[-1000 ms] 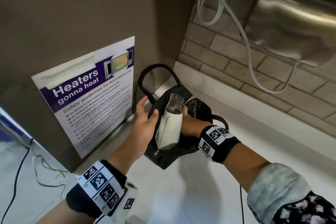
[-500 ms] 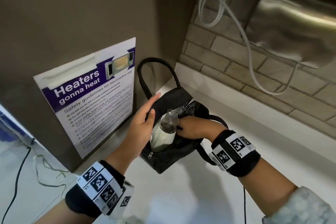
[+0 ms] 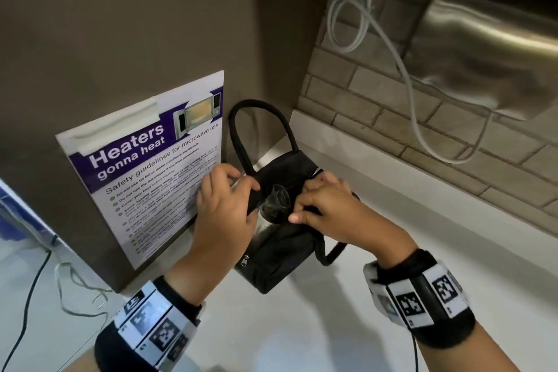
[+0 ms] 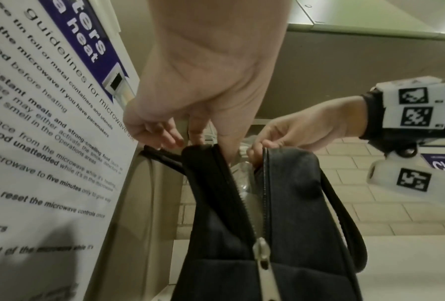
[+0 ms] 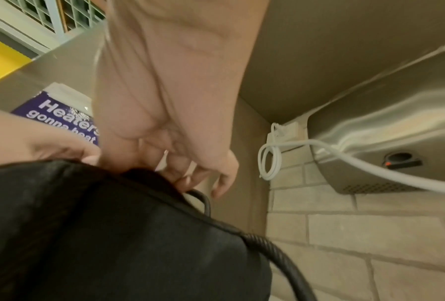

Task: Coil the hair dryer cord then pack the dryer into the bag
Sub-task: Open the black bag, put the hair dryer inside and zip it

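Note:
The black bag point(image 3: 280, 248) stands on the white counter point(image 3: 347, 326), one handle point(image 3: 241, 136) upright. The hair dryer is deep inside it; only its clear nozzle point(image 3: 276, 202) shows in the open mouth, also visible between the zipper edges point(image 4: 244, 179). Its cord is hidden. My left hand point(image 3: 241, 190) grips the bag's left rim point(image 4: 200, 154), thumb inside. My right hand point(image 3: 305, 205) pinches the right rim point(image 4: 267, 154), fingers curled over the edge point(image 5: 180, 177). The zipper pull point(image 4: 262, 254) sits at the near end.
A brown cabinet side with a microwave safety poster point(image 3: 151, 166) stands just left of the bag. Behind is a brick wall point(image 3: 392, 118) with a steel hand dryer point(image 3: 489, 48) and a looping white cable point(image 3: 347, 24). Thin wires point(image 3: 69, 296) lie lower left.
The dryer has sunk from half out of the bag to deep inside. My right hand left the dryer and took the right rim; my left hand closed on the left rim.

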### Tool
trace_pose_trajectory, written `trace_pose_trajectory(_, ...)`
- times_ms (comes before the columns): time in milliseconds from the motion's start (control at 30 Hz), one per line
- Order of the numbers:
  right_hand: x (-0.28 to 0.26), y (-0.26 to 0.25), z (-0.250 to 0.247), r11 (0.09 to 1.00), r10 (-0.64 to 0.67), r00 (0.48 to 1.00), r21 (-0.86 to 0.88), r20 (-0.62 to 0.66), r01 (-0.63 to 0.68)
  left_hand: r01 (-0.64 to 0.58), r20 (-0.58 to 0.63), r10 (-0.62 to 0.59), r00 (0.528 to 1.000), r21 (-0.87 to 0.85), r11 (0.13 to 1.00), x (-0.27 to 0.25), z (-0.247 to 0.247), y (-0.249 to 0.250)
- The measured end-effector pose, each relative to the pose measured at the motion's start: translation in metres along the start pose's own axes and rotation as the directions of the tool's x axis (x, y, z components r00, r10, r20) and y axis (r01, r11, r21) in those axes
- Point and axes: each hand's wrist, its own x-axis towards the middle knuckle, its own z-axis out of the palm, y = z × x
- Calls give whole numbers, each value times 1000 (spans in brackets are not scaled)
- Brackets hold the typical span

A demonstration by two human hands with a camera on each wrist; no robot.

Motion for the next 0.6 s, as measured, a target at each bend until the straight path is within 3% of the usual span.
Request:
trace_pose_trajectory(100,-8,-6,3,1000,-7,960,-25,-281,0,-53,-58,52,997,-6,999,3,-1,-1)
trace_pose_trajectory(200,-12,-5,16,1000,-23,900,-20,-436,16,-13,-87,6,996,-89,996,8,-4,-1)
trace_pose_trajectory(367,-13,-6,30,999,26,863,-6,-504,-34,-63,-131,36,991,-209,976,-6,-6,12)
trace_pose_trajectory(600,-9,-17,40,987,136,752,24,-645,-158,-59,-35,55,998,-96,994,-17,-7,2)
